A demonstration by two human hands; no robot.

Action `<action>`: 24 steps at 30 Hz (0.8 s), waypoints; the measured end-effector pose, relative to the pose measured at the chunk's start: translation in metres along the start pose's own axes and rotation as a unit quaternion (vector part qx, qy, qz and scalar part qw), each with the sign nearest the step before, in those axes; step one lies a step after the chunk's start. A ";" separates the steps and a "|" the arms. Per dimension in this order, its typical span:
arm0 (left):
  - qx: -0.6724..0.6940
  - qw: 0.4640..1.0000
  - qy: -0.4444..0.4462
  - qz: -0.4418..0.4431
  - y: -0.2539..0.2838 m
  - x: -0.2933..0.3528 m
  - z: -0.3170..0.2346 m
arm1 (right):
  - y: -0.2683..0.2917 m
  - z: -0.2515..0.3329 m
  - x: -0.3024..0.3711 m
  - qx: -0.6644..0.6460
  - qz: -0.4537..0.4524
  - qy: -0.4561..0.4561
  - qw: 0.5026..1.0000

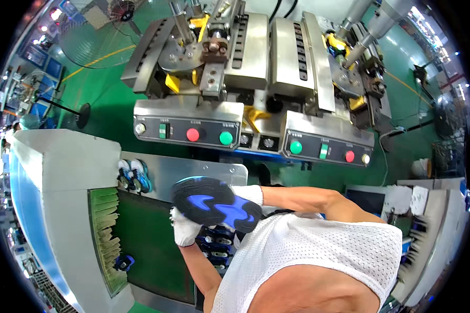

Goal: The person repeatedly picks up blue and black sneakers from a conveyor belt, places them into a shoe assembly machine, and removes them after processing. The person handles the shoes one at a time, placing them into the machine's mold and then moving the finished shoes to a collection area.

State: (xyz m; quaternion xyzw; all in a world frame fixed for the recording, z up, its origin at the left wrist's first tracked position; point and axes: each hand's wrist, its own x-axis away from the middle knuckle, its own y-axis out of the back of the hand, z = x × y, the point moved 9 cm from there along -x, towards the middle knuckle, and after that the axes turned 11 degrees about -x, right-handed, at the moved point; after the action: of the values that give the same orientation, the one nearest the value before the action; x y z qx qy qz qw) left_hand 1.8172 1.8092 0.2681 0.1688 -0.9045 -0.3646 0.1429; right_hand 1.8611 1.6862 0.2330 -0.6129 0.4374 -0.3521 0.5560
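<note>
A sports shoe (206, 195) with a black and blue sole is held up before my chest, its sole facing up. My left hand (185, 229), in a white knitted glove, grips its near left side, with the fingers partly hidden beneath it. On the far right side, my right hand (249, 194) is also gloved in white and closed against the shoe; its fingertips are hidden behind the sole. The shoe's upper cannot be seen. Below it, several dark shoes (216, 248) are lined up close to my body.
A pair of blue and white shoes (134, 175) stands on the metal ledge (198, 169). Left of me, a green conveyor belt (151, 240) runs beside a bristle-curtained machine opening (103, 235), with a small dark shoe (124, 262) there. Ahead stands a two-station press (248, 52) with push-button panels (193, 133).
</note>
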 end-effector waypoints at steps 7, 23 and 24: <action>0.292 0.954 0.064 -0.029 -0.033 -0.073 -0.076 | 0.009 0.096 0.135 0.211 -0.331 0.241 0.888; -0.018 0.980 0.161 -0.118 -0.055 -0.026 0.093 | -0.051 0.083 0.149 0.164 -0.044 0.428 0.888; -0.087 0.972 0.193 -0.107 -0.052 -0.013 0.104 | -0.050 0.081 0.151 0.176 -0.052 0.431 0.883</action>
State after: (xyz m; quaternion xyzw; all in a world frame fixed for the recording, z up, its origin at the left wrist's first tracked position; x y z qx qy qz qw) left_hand 1.7995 1.8431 0.1569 0.3188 -0.8015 -0.4155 0.2887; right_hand 1.9981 1.5759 0.2631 -0.3141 0.5323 -0.6814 0.3922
